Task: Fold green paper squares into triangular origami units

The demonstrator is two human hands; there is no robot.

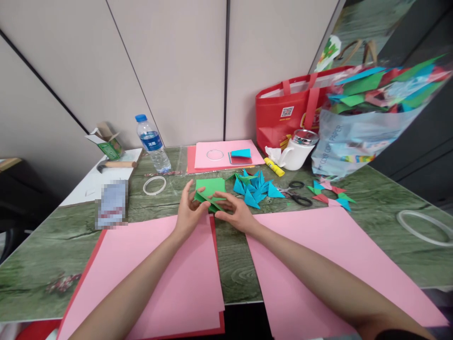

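Note:
My left hand (190,211) and my right hand (238,213) meet over the middle of the table. Between them is a folded piece of green paper (211,204), pinched at its two sides by thumbs and fingers. Just behind it lie flat green paper squares (211,185). To the right of my right hand is a heap of folded blue paper pieces (255,189), with a few green ones at its edge. A pair of black-handled scissors (299,193) rests beside the heap, partly under it.
Pink sheets (170,283) and more pink sheets (318,255) lie under my forearms. Behind stand a water bottle (153,144), a white mug (299,153), a red bag (276,118) and a full plastic bag (347,141). A hammer (118,164), glue stick (274,166) and paper ring (331,192) lie about.

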